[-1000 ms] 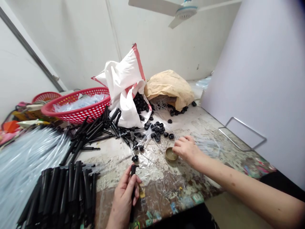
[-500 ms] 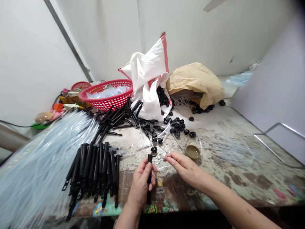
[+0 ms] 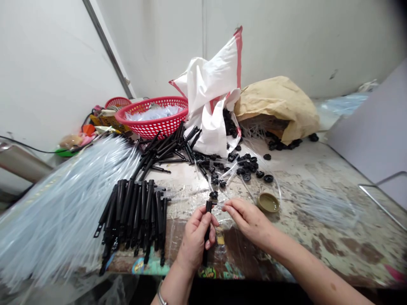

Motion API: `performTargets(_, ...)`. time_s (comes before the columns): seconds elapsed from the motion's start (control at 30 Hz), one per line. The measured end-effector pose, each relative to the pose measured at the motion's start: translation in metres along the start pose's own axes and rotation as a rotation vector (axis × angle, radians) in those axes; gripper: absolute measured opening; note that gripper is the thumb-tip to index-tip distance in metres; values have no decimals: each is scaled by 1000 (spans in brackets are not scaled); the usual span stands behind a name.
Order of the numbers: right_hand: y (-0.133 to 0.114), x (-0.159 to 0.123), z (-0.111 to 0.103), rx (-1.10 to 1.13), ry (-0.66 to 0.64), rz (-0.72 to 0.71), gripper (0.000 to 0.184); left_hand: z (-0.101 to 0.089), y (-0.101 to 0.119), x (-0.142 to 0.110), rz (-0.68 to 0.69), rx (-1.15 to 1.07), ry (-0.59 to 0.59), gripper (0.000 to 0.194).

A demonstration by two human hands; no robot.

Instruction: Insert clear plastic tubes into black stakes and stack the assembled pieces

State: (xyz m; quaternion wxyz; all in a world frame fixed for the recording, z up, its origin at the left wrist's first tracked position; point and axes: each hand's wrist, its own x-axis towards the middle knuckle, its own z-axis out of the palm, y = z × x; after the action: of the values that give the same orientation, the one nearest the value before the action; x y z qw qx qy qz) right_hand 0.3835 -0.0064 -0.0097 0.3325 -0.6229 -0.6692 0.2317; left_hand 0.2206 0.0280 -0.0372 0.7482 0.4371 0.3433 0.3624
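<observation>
My left hand [image 3: 196, 235] is closed around a black plastic tube [image 3: 208, 206], held upright with a short side spout near its top. The tube's lower end shows below my fingers. My right hand [image 3: 248, 218] pinches a thin clear plastic tube [image 3: 219, 204] just to the right of that spout. Its end is at the spout; whether it is pushed on, I cannot tell. Just beyond the black tube's top lies a small black round part [image 3: 213, 195]. A small round dish [image 3: 269, 202] of liquid stands beyond my right hand.
Stacked black tubes [image 3: 136, 216] and a large bundle of clear tubing [image 3: 70, 199] lie at left. Behind are a red basket [image 3: 152, 127], a white sack [image 3: 213, 84] and a brown paper bag [image 3: 280, 101]. Loose black round parts [image 3: 248, 165] lie mid-table; a metal wire frame [image 3: 381, 203] stands right.
My right hand has come slightly closer to the black tube, bringing the clear tube to its spout. The left hand keeps its grip. The camera view has shifted, so everything appears farther right.
</observation>
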Motion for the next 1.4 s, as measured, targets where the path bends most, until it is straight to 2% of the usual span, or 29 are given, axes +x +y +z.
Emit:
performTargets(0.73, -3, 1, 0, -17, 12, -6, 23, 0, 0, -1, -24, -22, 4, 32)
performTargets(1.07, -3, 5, 1, -63, -45, -36, 24, 1, -2, 0, -61, -95, -66, 26)
performTargets(1.4, -1, 14, 9, -200, -32, -75, 26, 0, 0, 3, -121, -111, -46, 29)
